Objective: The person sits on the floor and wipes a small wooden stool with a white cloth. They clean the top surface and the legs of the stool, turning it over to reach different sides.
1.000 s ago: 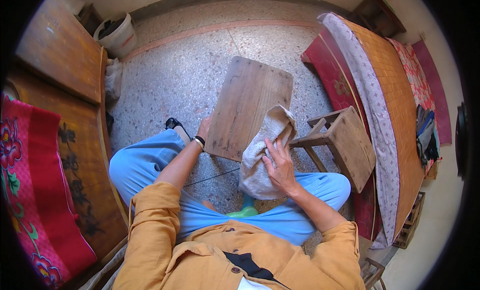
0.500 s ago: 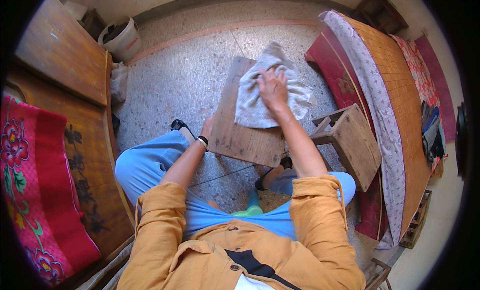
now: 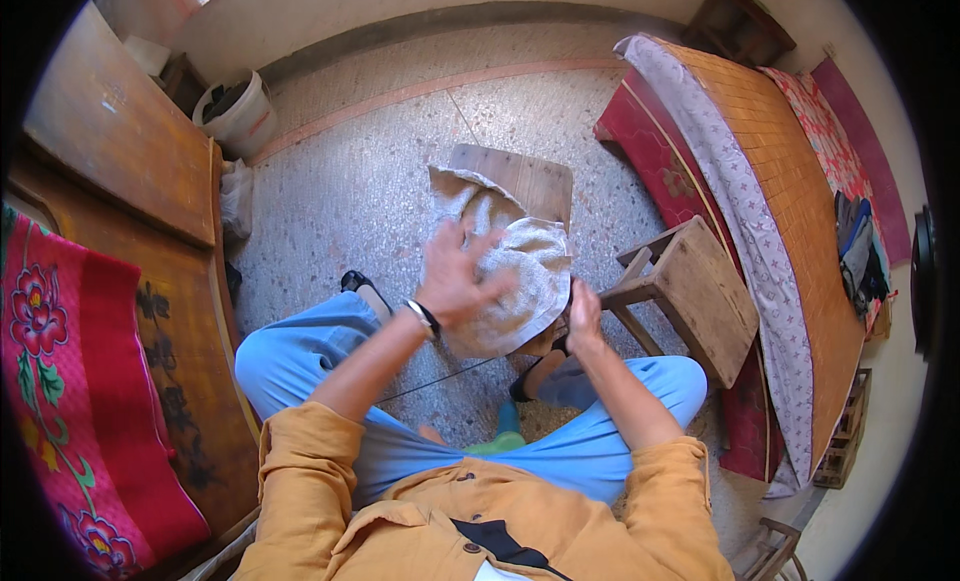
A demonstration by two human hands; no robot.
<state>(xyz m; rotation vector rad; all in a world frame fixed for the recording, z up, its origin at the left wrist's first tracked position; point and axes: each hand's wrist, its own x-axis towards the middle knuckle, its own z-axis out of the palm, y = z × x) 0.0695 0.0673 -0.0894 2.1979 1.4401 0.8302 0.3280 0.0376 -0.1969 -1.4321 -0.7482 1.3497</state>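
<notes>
Between my knees is a rectangular piece of wood (image 3: 530, 176) that looks like a small stool's top; whatever holds it up is hidden. A crumpled grey-white cloth (image 3: 530, 271) covers most of its near and left part. Over the cloth, my left hand (image 3: 460, 281) is spread with fingers apart, smeared by motion; whether it touches the cloth I cannot tell. My right hand (image 3: 585, 319) grips the wood's near right edge, its fingers partly hidden against the side.
A second wooden stool (image 3: 700, 296) stands close on the right, beside a bed with a woven mat (image 3: 770, 131). On the left is a wooden cabinet (image 3: 120, 141) with a red flowered cloth (image 3: 85, 381). A white bucket (image 3: 245, 121) stands at the far left on the speckled floor (image 3: 330, 201).
My right hand has left the cloth and moved nearer, to the wood's right edge. My left hand has gone from the wood's left edge to above the cloth. Wood and cloth have turned.
</notes>
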